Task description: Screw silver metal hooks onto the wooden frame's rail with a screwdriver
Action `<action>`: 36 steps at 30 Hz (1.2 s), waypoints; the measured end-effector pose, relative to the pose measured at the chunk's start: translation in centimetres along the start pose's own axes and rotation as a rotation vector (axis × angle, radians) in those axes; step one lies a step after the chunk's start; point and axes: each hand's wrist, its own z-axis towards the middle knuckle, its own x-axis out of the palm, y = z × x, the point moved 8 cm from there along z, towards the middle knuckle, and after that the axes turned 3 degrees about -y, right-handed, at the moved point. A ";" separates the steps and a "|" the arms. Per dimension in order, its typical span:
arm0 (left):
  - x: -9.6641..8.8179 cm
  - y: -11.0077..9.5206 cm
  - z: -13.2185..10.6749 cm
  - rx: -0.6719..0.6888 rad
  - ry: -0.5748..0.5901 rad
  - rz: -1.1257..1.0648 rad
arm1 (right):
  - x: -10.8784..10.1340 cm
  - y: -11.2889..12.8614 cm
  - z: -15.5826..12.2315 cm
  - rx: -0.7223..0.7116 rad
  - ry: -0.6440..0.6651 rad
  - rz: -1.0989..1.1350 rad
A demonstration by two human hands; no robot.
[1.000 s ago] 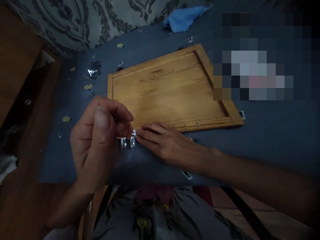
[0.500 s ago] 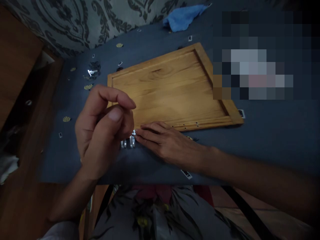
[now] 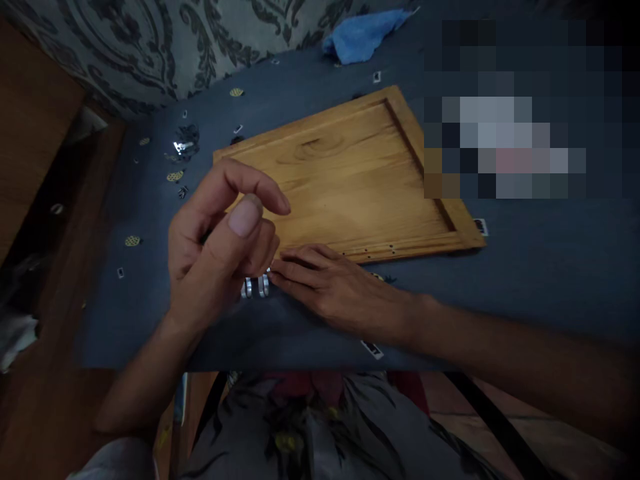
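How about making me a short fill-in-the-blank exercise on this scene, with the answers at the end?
The framed panel is made of ____. The hand stretched out along the panel's near edge is the person's ____ hand. The small, shiny fittings by that hand's fingertips look like ____. The cloth lying beyond the panel is coloured ____.

Missing words: wood; right; metal; blue.

Beyond the right hand [image 3: 340, 287], 1 crumpled blue cloth [image 3: 367, 37] lies on the pineapple-printed tabletop [image 3: 530, 280], before a scroll-patterned backdrop [image 3: 133, 50]. Left of the left hand [image 3: 220, 247] stand brown wooden furniture [image 3: 35, 80] and 1 indistinct whitish item [image 3: 17, 337]. Pixelation blots the area beyond the right hand, to its right.
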 end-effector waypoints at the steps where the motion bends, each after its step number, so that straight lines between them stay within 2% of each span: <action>1: 0.1 0.0 0.0 0.002 0.009 0.005 | 0.0 0.0 0.0 -0.001 0.000 0.003; 9: -0.4 0.3 0.0 -0.070 0.087 0.020 | 0.0 0.0 0.0 0.001 -0.009 0.016; 15: 0.2 0.3 0.2 -0.060 0.312 -0.043 | -0.1 0.0 0.0 -0.006 -0.039 -0.024; 22: 0.4 0.3 0.0 -0.073 0.374 0.014 | -0.3 0.1 -0.1 0.004 -0.029 -0.055; 26: 0.3 0.3 -0.2 -0.073 0.351 0.072 | -0.4 0.1 0.0 0.003 -0.024 -0.054; 32: -0.6 -2.4 1.0 0.153 0.215 -0.105 | -0.1 0.1 0.0 -0.017 -0.034 -0.023; 35: -1.6 -2.7 1.2 0.172 0.044 -0.073 | -0.2 0.1 -0.1 -0.018 -0.052 -0.030; 36: -1.7 -2.7 1.1 0.179 0.019 -0.069 | -0.2 0.1 -0.1 -0.017 -0.050 -0.031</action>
